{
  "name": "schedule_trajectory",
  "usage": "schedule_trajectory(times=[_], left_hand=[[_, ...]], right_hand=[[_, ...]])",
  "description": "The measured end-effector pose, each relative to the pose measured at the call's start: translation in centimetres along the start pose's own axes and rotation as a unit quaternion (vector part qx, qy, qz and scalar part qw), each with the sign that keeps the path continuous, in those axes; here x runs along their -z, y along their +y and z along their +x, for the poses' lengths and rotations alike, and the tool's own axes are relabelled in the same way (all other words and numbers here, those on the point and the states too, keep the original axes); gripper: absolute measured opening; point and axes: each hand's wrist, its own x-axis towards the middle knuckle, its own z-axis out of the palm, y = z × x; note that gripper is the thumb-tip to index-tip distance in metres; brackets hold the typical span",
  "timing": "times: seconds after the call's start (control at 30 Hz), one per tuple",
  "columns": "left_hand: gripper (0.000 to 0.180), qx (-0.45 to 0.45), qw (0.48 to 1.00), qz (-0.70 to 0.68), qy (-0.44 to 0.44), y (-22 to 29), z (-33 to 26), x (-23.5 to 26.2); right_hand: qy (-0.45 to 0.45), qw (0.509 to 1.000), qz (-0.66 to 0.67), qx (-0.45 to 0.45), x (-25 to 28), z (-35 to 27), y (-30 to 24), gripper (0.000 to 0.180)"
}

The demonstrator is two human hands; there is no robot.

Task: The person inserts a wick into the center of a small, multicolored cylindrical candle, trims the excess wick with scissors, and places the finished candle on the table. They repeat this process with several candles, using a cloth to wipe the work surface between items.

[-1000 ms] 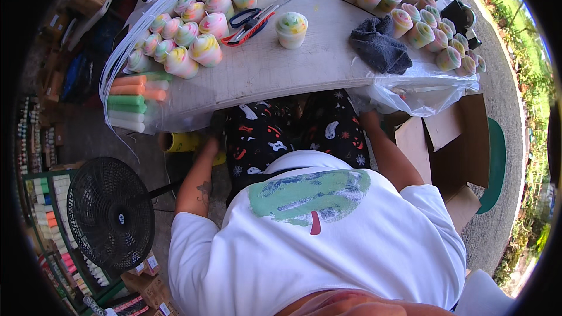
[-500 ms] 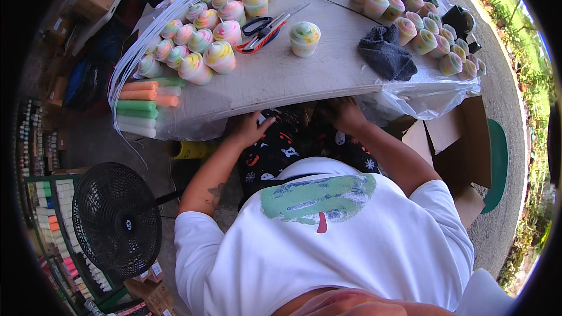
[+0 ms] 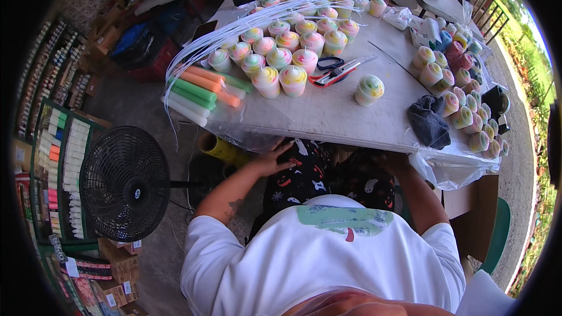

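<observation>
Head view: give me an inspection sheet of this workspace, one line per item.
Surface: grey table under clear plastic sheet, bunched at the near right corner.
Job's things: nothing held; left hand flat on the patterned lap, right hand at the table's near edge, partly hidden.
Clutter: rows of swirled candles, one lone candle, scissors, dark cloth, orange, green and white sticks, more candles along the right.
Grippers: both hands empty.
Cables: bundle of white wicks arching over the candles.
Surroundings: black fan, shelves of supplies, cardboard boxes.
</observation>
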Motion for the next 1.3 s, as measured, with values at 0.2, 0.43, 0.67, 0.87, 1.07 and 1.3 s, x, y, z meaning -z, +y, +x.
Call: schedule_trajectory(times=[0.2, 0.43, 0.67, 0.87, 1.07, 1.3], left_hand=[[0.062, 0.162, 0.892, 0.143, -0.396, 1.1, -4.1, 15.4], [0.033, 0.014, 0.936, -0.223, 0.273, 4.7, 1.4, 30.5], [0.019, 0.113, 0.9, 0.262, 0.328, 1.5, 10.8, 31.7], [0.018, 0.074, 0.892, 0.286, 0.342, 1.4, 11.3, 31.8], [0.018, -0.035, 0.799, 0.275, 0.533, 1.2, 11.1, 35.1], [0.011, -0.25, 0.614, 0.316, 0.679, 13.1, 7.1, 40.2]], right_hand=[[-0.111, 0.954, -0.235, 0.148, 3.8, -7.5, -7.1, 0.046], [-0.152, 0.921, 0.156, 0.323, 17.3, -7.6, -15.2, 0.035], [0.11, 0.894, 0.237, 0.365, 22.4, -4.0, -20.8, 0.023], [0.099, 0.893, 0.271, 0.347, 21.7, -2.4, -18.7, 0.022], [0.079, 0.897, 0.27, 0.341, 21.6, -1.8, -18.9, 0.022], [-0.01, 0.794, 0.511, 0.329, 27.5, -1.2, -20.4, 0.055]])
